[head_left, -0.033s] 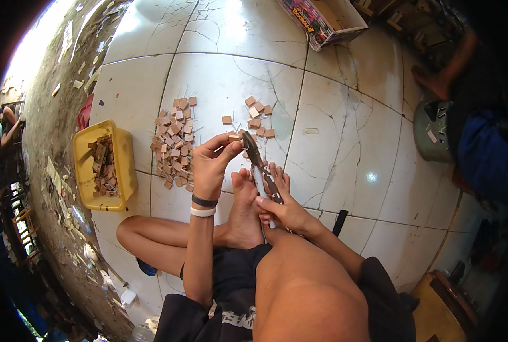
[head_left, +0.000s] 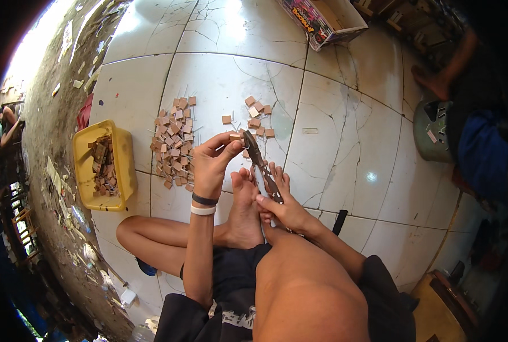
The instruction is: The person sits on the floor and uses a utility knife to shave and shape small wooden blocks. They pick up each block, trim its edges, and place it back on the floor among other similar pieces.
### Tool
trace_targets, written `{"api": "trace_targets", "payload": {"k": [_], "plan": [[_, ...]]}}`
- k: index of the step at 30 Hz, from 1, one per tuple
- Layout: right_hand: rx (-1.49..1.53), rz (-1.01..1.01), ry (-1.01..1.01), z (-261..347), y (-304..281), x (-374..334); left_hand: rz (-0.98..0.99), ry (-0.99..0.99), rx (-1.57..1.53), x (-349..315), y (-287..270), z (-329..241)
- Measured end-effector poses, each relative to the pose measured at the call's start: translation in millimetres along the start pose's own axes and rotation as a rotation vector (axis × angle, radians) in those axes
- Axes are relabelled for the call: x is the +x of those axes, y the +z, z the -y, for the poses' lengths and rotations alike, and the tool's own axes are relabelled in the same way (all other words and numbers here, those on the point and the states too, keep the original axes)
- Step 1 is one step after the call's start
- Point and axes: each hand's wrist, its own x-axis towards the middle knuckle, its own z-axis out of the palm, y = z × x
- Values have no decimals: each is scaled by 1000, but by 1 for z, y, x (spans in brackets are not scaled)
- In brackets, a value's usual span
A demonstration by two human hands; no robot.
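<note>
My left hand (head_left: 211,170) pinches a small square wooden block (head_left: 235,137) between thumb and fingertips. A thin bent wire shows beside the block, at the jaws of a pair of pliers (head_left: 255,153). My right hand (head_left: 286,213) is wrapped round the handles of the pliers, one of which looks white. Whether the jaws grip the wire is too small to tell. On the tiles left of my left hand lies a heap of similar wooden blocks (head_left: 174,137) with thin wires sticking out. Beyond the pliers is a smaller group of blocks (head_left: 255,110).
A yellow plastic basin (head_left: 127,165) with wooden pieces stands at the left. My bare feet (head_left: 244,196) flank the pliers on the cracked tile floor (head_left: 231,74). An open cardboard box (head_left: 322,39) lies at the far side. Another person's arm (head_left: 459,65) and a dark bucket (head_left: 425,137) are at the right.
</note>
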Motion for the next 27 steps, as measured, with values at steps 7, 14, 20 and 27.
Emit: {"api": "trace_targets", "payload": {"k": [7,14,20,27], "plan": [[-101,-304,108,-13,-18,17,-31,57,-28,7,5,15],[113,-492,27,-25,-16,16,-210,-34,536,26,1,47],[150,-533,12,-36,-16,12,-503,158,1006,45,-34,30],[206,-480,-7,-44,-14,25,-539,321,1535,128,-72,12]]}}
